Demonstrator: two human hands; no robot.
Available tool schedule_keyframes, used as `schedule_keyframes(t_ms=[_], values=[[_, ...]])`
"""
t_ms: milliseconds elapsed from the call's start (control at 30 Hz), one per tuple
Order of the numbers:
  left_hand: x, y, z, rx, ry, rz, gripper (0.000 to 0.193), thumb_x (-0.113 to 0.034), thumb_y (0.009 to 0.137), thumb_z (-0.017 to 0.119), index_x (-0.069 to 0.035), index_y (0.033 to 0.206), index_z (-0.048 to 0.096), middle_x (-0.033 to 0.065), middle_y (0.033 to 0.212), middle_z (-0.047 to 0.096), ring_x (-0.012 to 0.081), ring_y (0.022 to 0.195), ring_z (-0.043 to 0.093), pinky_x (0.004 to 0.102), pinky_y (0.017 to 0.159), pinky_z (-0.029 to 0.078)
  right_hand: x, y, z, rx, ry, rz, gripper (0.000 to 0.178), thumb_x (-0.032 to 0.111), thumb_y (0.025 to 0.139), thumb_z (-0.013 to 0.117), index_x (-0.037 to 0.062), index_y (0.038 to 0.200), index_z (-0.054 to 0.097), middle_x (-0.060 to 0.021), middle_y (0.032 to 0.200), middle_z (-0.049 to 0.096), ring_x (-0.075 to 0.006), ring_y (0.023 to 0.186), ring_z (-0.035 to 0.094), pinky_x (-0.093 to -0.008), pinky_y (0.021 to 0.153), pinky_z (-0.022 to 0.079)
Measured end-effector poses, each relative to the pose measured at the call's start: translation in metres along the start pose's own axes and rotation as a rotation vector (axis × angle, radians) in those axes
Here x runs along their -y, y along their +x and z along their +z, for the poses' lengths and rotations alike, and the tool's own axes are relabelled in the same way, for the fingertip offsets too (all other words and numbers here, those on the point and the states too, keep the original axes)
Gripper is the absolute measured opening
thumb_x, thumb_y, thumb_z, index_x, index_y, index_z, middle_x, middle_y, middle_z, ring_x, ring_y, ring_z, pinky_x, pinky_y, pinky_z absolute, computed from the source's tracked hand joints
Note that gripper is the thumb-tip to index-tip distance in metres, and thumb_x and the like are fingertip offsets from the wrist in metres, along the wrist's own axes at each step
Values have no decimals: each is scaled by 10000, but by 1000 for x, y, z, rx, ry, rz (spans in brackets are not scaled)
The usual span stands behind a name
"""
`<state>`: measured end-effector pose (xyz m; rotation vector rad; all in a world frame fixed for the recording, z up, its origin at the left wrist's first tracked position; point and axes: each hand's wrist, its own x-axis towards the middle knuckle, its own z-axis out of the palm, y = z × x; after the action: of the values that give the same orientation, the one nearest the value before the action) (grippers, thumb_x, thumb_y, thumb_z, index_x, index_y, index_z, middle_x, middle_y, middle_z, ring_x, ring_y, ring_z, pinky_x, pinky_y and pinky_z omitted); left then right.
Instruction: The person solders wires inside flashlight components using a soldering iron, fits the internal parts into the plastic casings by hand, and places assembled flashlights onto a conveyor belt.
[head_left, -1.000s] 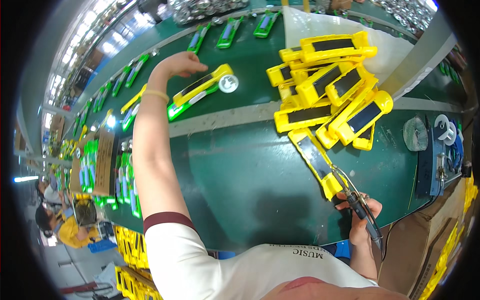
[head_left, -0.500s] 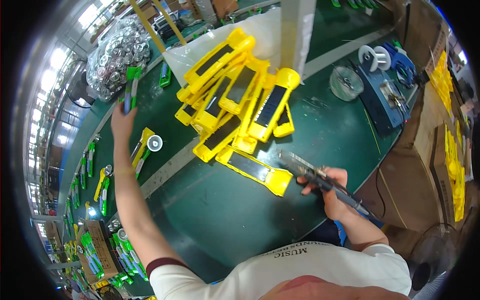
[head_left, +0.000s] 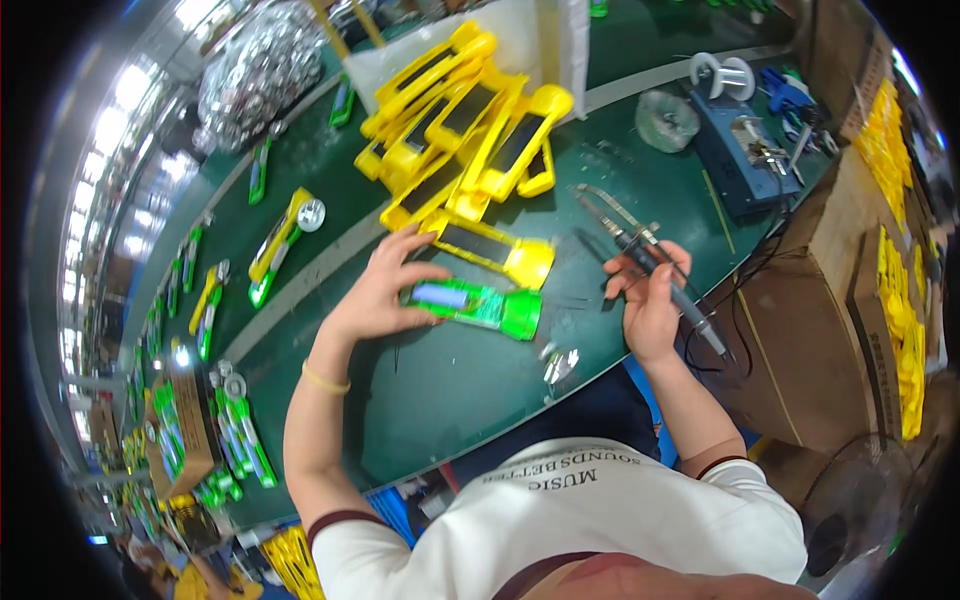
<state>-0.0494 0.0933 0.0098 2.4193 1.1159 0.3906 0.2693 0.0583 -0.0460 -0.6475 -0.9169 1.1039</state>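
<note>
**One green housing (head_left: 500,310) in the left hand (head_left: 375,292), one soldering iron (head_left: 692,312) in the right hand (head_left: 652,315)**

We see the housing at the near side of a green bench (head_left: 430,400), with a blue cell (head_left: 438,294) seated toward its left end. The left hand grips that end between thumb and fingers. Just beyond the housing lies a single yellow casing (head_left: 528,262) with a dark panel; the left fingertips reach its left end, though we cannot tell whether they press on it. The right hand is closed around the iron, whose tip points to the far left, apart from the housing. Near the bench's edge, just right of the housing, we note a silvery cup-shaped piece (head_left: 562,368).

Farther off, yellow casings lie heaped in a pile (head_left: 470,115). To the far right we find a blue unit (head_left: 725,165) bearing a white spool (head_left: 738,80); to the far left, a clear bag (head_left: 262,75) of shiny parts. On the left side of the bench rests a yellow-and-green assembly (head_left: 278,240) with a white disc (head_left: 311,215) at its far end.
</note>
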Motion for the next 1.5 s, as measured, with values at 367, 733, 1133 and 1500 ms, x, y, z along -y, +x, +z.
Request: schedule_keyframes(t_ms=[367, 733, 1133, 1500], values=[[-76, -106, 38, -281, 157, -338, 520, -171, 605, 752, -53, 1078, 571, 103, 961, 560, 281, 922, 497, 369, 826, 418, 4, 0, -4, -104, -41, -3, 335, 364, 925, 410, 79, 1096, 370, -136, 831, 545, -177, 658, 524, -233, 496, 393], [-66, -129, 54, -404, 186, -329, 698, -294, 664, 737, -51, 1238, 422, 144, 1218, 465, 341, 1188, 388, 444, 999, 300, 9, -10, 4, 25, -122, 30, 245, 263, 879, 519, 52, 965, 429, -72, 680, 487, -111, 537, 453, -198, 456, 342], [-64, -105, 65, -687, 67, -99, 185, -79, 662, 708, -98, 840, 660, 18, 794, 631, 192, 688, 558, 295, 610, 443, 3, -23, 58, 361, -103, 321, 260, 210, 838, 588, 53, 902, 392, -63, 664, 499, -96, 474, 473, -196, 415, 391], [-74, -96, 53, -582, 14, -414, 123, -54, 660, 682, -68, 768, 624, 62, 858, 517, 211, 755, 535, 312, 622, 444, -12, -31, 81, 526, -182, 338, 271, 56, 798, 620, 38, 880, 363, -64, 701, 530, -60, 522, 479, -194, 470, 402]])
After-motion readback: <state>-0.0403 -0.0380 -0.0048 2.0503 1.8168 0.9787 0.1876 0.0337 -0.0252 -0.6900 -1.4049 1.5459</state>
